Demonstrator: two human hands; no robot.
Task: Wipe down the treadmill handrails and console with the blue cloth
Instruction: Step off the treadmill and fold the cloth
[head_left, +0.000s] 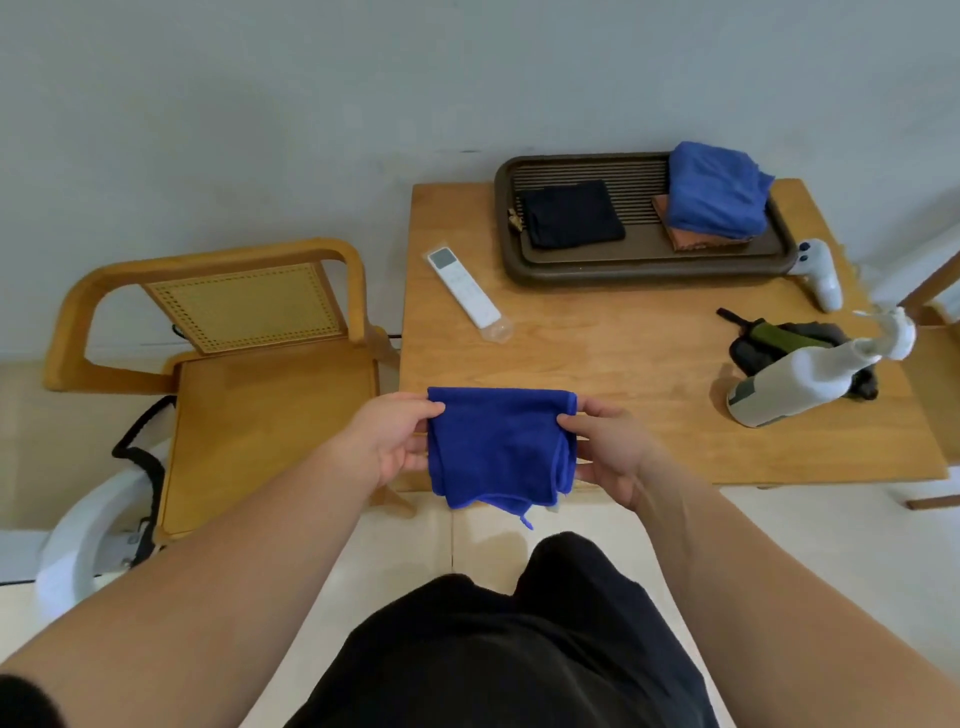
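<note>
Left hand (390, 439): thumb and fingers pinched on left edge of blue cloth (496, 449). Right hand (605, 452): same pinch on right edge. Cloth: soft nap, folded roughly square, held taut in air above near edge of wooden table (597, 358); lower hem loose, uneven. Table surface: white remote (464, 287), white spray bottle (800, 382) lying on side, dark slatted tray (644, 262) holding second folded blue cloth (717, 189) and black cloth (570, 214). Wooden cane-back chair (234, 364) at left. Bare pale floor below hands.

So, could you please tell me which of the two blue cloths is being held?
The darker blue cloth, pinched between both hands at the table's near edge; the lighter blue cloth lies in the tray.
</note>
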